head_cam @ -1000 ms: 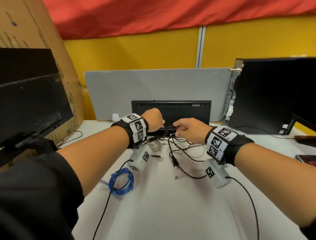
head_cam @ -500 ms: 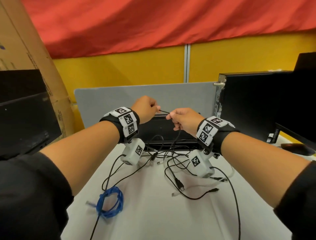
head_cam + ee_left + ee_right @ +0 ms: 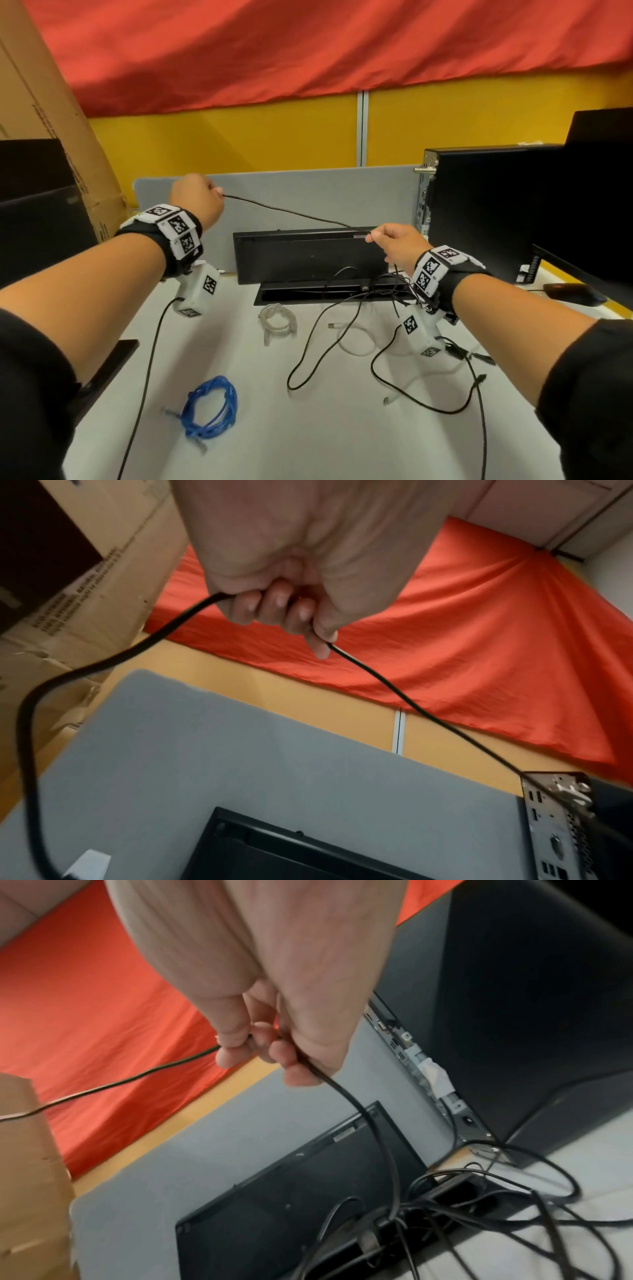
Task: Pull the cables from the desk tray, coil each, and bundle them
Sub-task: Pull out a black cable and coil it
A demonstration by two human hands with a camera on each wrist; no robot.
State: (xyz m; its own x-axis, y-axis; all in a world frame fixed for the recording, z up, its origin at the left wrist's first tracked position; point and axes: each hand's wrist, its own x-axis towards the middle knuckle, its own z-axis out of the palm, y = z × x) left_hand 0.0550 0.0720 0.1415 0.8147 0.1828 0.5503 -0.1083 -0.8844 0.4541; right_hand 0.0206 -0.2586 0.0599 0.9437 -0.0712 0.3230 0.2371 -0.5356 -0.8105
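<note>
A thin black cable point(image 3: 287, 210) stretches between both raised hands. My left hand point(image 3: 197, 202) grips one end in a fist up at the left, its curled fingers point(image 3: 274, 607) closed round the cable point(image 3: 394, 685). My right hand point(image 3: 394, 241) pinches the same cable point(image 3: 137, 1077) lower at the right; from its fingers point(image 3: 236, 1034) the cable drops to the tangle in the black desk tray point(image 3: 301, 294), whose lid point(image 3: 308, 251) stands up. A coiled blue cable point(image 3: 210, 407) and a coiled clear cable point(image 3: 277, 318) lie on the white desk point(image 3: 308, 428).
Loose black cables point(image 3: 329, 342) and a white one point(image 3: 356, 339) sprawl at the desk's middle and right. A black computer tower point(image 3: 496, 212) stands right, with a mouse point(image 3: 573, 294) beside it. A grey divider point(image 3: 308, 195), a cardboard box point(image 3: 44, 120) and a dark monitor point(image 3: 37, 212) bound the back and left.
The hands were close together over the tray; now they have drawn apart, the left going up and left, stretching the black cable between them. The head view has tilted upward.
</note>
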